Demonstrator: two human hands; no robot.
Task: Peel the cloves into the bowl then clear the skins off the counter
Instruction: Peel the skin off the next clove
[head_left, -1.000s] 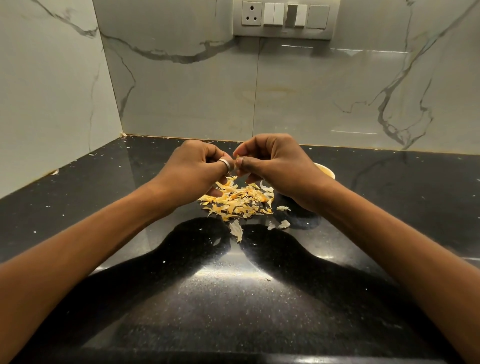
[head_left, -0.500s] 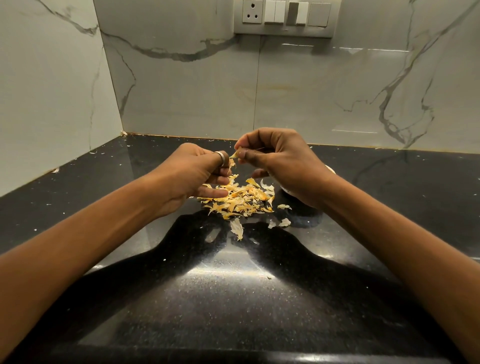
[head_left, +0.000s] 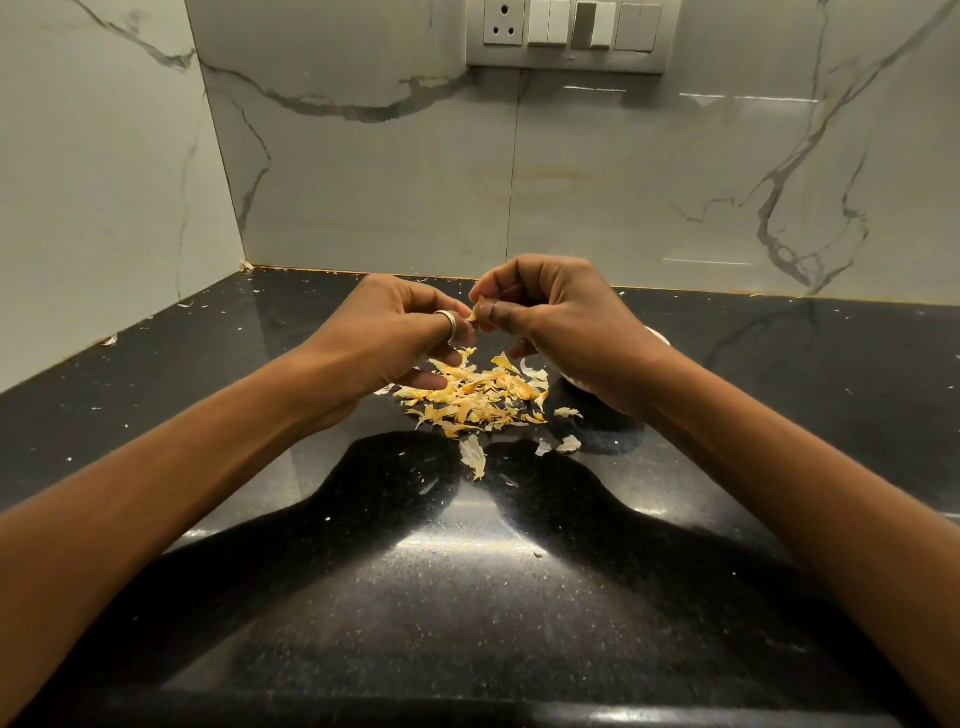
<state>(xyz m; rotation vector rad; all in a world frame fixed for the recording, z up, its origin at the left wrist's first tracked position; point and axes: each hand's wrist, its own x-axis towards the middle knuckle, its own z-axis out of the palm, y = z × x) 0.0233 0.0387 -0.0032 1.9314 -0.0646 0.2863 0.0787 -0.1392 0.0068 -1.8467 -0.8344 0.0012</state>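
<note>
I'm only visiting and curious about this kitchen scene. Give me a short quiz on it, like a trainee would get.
1. True or false: both hands pinch a clove above the pile of skins on the counter.
2. Which hand wears the ring? A) left hand B) right hand
3. Fill in: the bowl is mostly hidden behind the ____ hand.

Key: 1 true; 2 A; 3 right.
</note>
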